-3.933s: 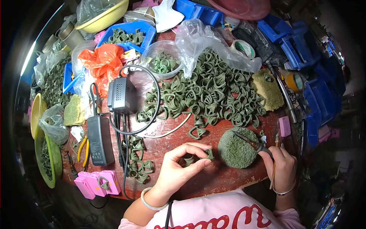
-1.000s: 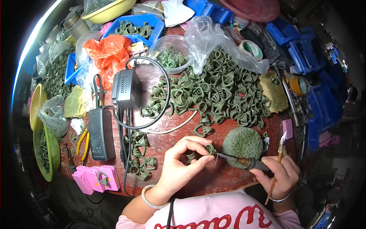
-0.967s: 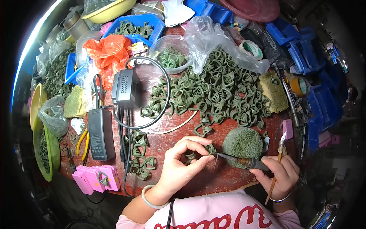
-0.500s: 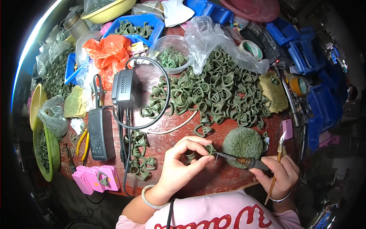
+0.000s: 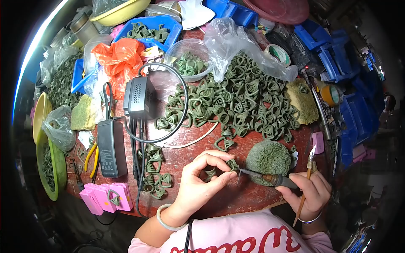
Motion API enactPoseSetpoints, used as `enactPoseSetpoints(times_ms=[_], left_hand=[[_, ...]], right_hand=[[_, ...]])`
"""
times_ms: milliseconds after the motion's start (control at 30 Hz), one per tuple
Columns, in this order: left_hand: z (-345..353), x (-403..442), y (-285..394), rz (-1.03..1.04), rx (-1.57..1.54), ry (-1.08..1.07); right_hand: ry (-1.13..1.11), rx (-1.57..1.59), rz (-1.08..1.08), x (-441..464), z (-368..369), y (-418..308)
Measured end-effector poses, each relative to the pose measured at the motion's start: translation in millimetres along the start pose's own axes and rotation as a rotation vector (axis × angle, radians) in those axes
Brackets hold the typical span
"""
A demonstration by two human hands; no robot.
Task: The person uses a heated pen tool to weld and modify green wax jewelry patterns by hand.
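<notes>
Pinching green ring [image 5: 231, 165] with closed fingers of left hand [image 5: 202, 177], lower centre. Holding pen-like tool [image 5: 279, 181] and brush [image 5: 311, 162] in curled right hand [image 5: 311, 192], lower right.

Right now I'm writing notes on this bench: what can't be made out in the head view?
In the head view:
1. Part of the green ring in the left hand: hidden by the fingers.
2. Whether the tip of the pen-shaped tool touches it: too small.
3. Print on the black power adapter: too small.
4. Far side of the red basin: cut off by the top edge.
</notes>
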State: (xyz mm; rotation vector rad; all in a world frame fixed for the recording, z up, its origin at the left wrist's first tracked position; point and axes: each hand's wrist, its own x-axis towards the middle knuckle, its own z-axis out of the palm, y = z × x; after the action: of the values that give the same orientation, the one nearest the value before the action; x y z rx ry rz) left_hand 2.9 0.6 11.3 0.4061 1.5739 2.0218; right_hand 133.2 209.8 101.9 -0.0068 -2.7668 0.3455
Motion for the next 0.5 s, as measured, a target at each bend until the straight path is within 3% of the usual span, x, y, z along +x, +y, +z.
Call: enactPoseSetpoints(times_ms=[167, 233, 333, 500], left_hand=[[-1.2, 0.8, -4.4, 0.056, 0.01, -0.017], [1.2, 0.7, -2.3, -0.058, -0.157, 0.004], [2.4, 0.5, 4.1, -0.164, -0.227, 0.002], [2.6, 0.6, 2.0, -0.152, -0.233, 0.007]], right_hand=[[0.005, 0.039, 0.006, -4.7, -0.9, 3.1], [-0.019, 0.196, 0.236, -9.7, -2.5, 4.3], [-0.028, 0.325, 0.282, -5.4, 3.9, 12.1], [0.005, 0.405, 0.265, -19.8, 33.6, 14.8]])
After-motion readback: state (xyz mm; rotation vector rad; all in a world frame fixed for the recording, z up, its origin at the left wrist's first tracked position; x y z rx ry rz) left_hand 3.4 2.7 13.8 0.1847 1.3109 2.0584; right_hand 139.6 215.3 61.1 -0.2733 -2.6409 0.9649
